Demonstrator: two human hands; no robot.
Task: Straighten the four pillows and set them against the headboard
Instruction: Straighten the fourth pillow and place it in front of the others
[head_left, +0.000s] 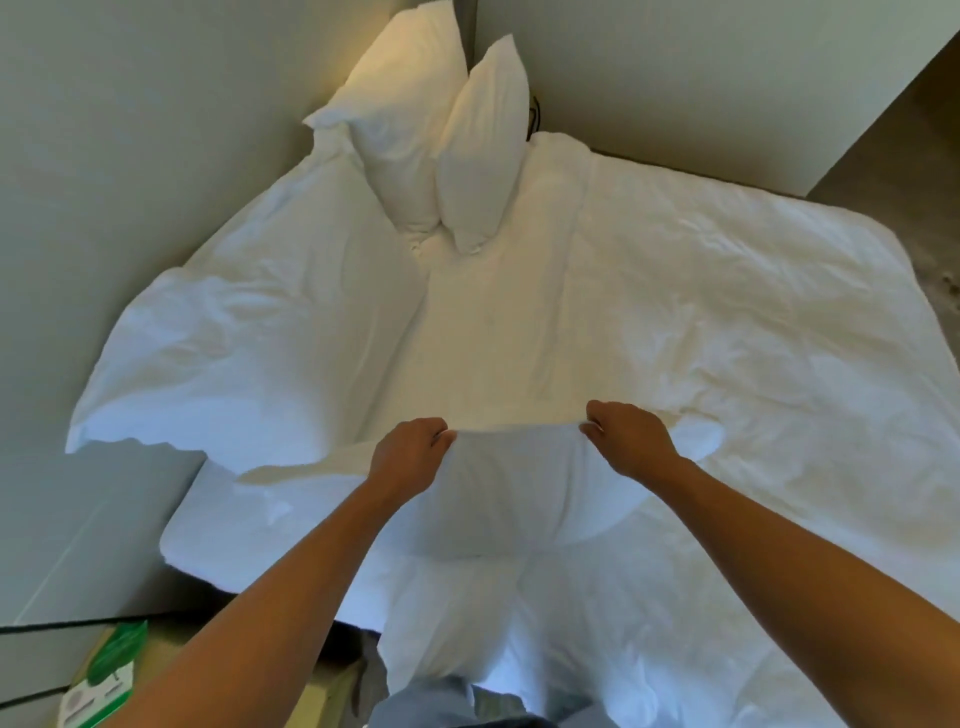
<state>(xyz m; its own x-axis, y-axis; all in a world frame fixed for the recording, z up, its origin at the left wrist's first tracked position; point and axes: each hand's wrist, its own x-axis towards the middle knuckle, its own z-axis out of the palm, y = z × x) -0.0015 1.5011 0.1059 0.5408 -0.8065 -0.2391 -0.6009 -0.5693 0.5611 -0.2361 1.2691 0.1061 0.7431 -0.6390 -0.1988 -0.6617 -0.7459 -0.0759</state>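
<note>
My left hand (410, 457) and my right hand (628, 441) each pinch the top edge of a white pillow (514, 499), which hangs in front of me over the near side of the bed. Two more white pillows (400, 130) (483, 156) stand upright side by side in the far corner, the left one leaning on the pale headboard (104, 208). A large, rumpled pillow (234, 353) lies along the headboard at the left. Below it is a flat white shape (249, 519); pillow or bedding, I cannot tell.
A wrinkled white duvet (701, 312) covers the bed to the right. At the lower left stands a grey nightstand (78, 545) with a green and white card (104, 675) below it. Carpeted floor (924, 130) shows at the far right.
</note>
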